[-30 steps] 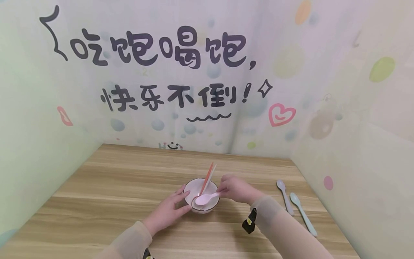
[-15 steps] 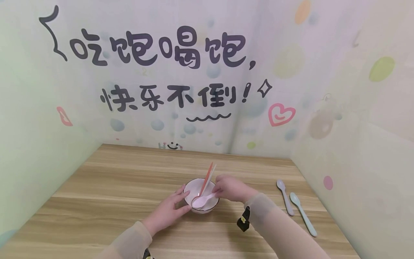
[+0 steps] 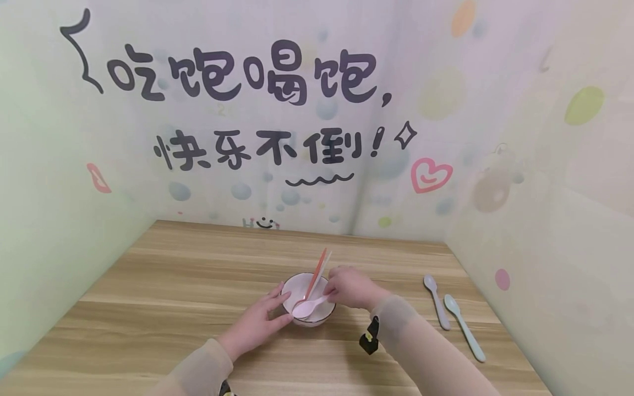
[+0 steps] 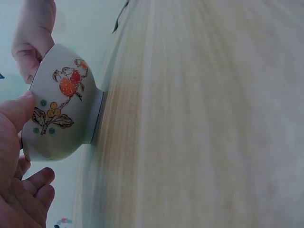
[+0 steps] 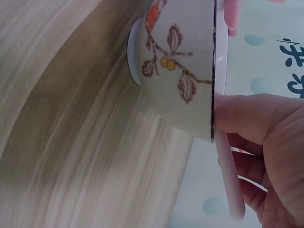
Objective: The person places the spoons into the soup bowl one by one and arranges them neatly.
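Nearby, at the bottom of the head view, two pale sleeves (image 3: 431, 346) reach in, a black piece (image 3: 369, 336) hanging under the right wrist. On the surface (image 3: 198, 286), right of that arm, lies the mint spoon (image 3: 464, 329), with the gray spoon (image 3: 438, 304) just left of it and slightly farther off. The left hand (image 3: 257, 322) has its grip spread wide, thumb on the near rim of the bowl (image 3: 296, 282) and a finger over its left side. The bowl stands upright, dark-rimmed, its painted fruit and leaves showing in the wrist views. Inside it is the head of the pink spoon (image 3: 303, 309), toward the left hand; whether it touches the bottom I cannot tell. The right hand (image 3: 353, 287), at the bowl's right rim, has its grip closed on that spoon's handle, thumb against fingers. An orange handle (image 3: 317, 269) and a white handle (image 3: 323, 271) lean out over the far rim, close together. Beyond the surface stands a pale wall (image 3: 213, 192) with dark lettering (image 3: 278, 148).
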The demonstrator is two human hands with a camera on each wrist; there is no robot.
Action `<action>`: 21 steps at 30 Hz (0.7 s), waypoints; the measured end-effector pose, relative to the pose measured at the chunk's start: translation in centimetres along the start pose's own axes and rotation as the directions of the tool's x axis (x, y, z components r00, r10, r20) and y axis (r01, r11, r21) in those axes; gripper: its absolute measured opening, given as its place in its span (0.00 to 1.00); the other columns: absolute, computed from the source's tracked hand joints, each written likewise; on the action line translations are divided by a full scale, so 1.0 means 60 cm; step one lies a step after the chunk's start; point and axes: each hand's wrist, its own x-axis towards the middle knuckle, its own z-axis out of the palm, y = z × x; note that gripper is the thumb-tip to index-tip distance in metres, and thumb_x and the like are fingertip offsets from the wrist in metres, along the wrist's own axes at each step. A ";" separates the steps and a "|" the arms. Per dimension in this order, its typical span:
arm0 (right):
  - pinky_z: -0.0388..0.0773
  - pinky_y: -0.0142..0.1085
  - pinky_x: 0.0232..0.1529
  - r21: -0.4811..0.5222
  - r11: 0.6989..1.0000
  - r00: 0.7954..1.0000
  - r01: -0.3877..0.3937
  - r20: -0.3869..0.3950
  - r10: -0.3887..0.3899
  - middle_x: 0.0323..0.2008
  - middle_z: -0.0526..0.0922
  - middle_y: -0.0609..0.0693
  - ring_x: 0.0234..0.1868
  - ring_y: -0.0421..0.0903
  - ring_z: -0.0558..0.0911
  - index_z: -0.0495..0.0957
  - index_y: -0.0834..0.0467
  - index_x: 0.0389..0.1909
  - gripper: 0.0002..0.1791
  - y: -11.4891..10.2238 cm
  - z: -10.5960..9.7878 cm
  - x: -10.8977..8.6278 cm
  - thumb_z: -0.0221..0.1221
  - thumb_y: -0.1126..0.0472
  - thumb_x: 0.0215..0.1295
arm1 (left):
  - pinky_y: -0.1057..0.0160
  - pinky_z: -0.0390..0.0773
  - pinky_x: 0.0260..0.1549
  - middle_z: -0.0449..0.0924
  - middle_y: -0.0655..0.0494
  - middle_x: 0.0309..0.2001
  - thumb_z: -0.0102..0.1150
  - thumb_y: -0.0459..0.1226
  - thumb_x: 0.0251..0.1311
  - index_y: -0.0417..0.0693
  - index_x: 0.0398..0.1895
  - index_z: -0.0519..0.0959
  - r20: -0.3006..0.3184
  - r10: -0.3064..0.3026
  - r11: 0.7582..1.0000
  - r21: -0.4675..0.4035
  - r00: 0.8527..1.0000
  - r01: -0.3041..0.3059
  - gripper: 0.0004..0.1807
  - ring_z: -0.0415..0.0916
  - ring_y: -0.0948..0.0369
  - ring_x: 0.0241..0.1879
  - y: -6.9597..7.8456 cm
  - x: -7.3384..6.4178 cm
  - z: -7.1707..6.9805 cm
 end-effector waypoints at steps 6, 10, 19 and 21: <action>0.63 0.34 0.33 -0.038 0.999 0.997 -0.031 -0.077 0.028 0.26 0.71 0.39 0.31 0.41 0.68 0.88 0.49 0.32 0.06 -0.005 0.004 -0.005 0.70 0.57 0.50 | 0.43 0.55 0.66 0.54 0.47 0.73 0.61 0.51 0.62 0.43 0.66 0.70 -0.002 0.002 1.000 0.001 1.000 -0.002 0.33 0.52 0.44 0.71 0.000 0.000 0.001; 0.61 0.33 0.32 -0.104 0.994 0.989 -0.020 -0.145 0.005 0.24 0.70 0.39 0.30 0.42 0.69 0.88 0.48 0.30 0.05 -0.005 0.008 -0.010 0.71 0.57 0.50 | 0.43 0.55 0.66 0.54 0.47 0.73 0.61 0.51 0.62 0.43 0.66 0.70 -0.004 0.003 1.000 -0.001 1.000 -0.003 0.33 0.53 0.44 0.71 0.000 0.000 0.001; 0.63 0.33 0.31 -0.109 0.991 0.983 -0.075 -0.176 0.055 0.24 0.71 0.38 0.30 0.41 0.68 0.87 0.46 0.33 0.06 -0.002 0.016 -0.018 0.69 0.55 0.53 | 0.42 0.55 0.66 0.53 0.46 0.74 0.60 0.52 0.62 0.43 0.66 0.70 0.001 0.005 1.000 -0.009 1.000 -0.005 0.34 0.52 0.43 0.71 -0.002 0.001 0.001; 0.63 0.34 0.32 -0.104 0.991 0.981 -0.087 -0.182 0.067 0.25 0.72 0.38 0.30 0.41 0.69 0.87 0.47 0.34 0.07 -0.002 0.018 -0.020 0.69 0.55 0.54 | 0.43 0.55 0.66 0.53 0.46 0.74 0.60 0.51 0.62 0.43 0.66 0.70 0.001 0.004 1.000 -0.009 1.000 -0.004 0.34 0.52 0.44 0.71 -0.002 0.001 0.001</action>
